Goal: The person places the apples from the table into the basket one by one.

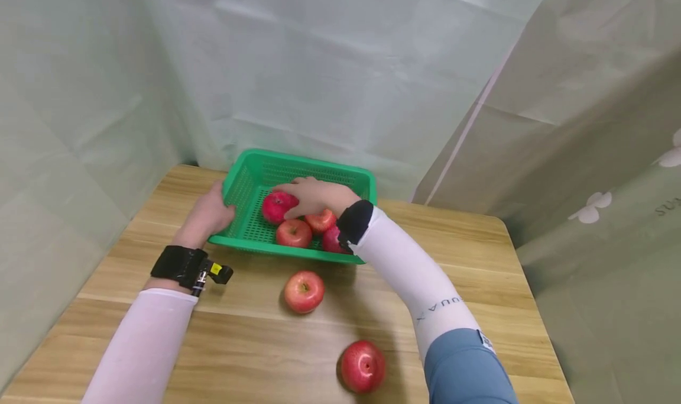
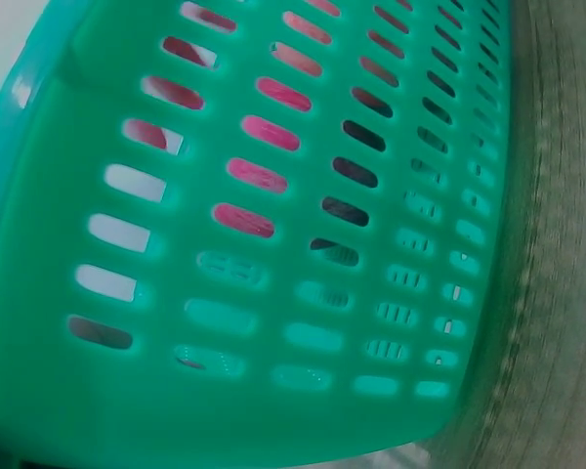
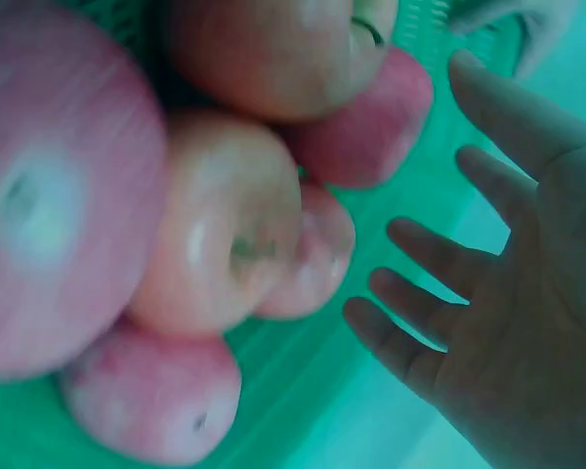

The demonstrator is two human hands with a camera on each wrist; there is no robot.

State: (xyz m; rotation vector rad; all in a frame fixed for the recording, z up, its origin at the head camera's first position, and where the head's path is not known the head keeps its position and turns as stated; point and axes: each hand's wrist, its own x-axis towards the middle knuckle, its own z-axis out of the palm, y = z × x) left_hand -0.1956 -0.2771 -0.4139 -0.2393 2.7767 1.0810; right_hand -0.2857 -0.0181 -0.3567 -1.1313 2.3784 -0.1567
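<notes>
My left hand [image 1: 210,210] grips the left rim of a green plastic basket [image 1: 250,245], thumb on the inner side. Its slotted wall [image 2: 244,322] fills the left wrist view, red apples showing through the slots. Over the basket's middle reaches my right hand [image 1: 314,194], beside a red apple [image 1: 276,207] on the left. In the right wrist view the right hand's fingers [image 3: 420,249] are spread and apart from the apples, holding nothing. Under and near that hand lie several more apples, among them a lighter red apple [image 1: 294,233]. My right wrist partly hides a dark red apple [image 1: 332,240].
On the wooden table [image 1: 239,345], one apple [image 1: 304,291] lies just in front of the basket. Another apple [image 1: 363,366] is nearer, to the right. Pale cloth [image 1: 330,67] hangs behind the basket and along both sides of the table.
</notes>
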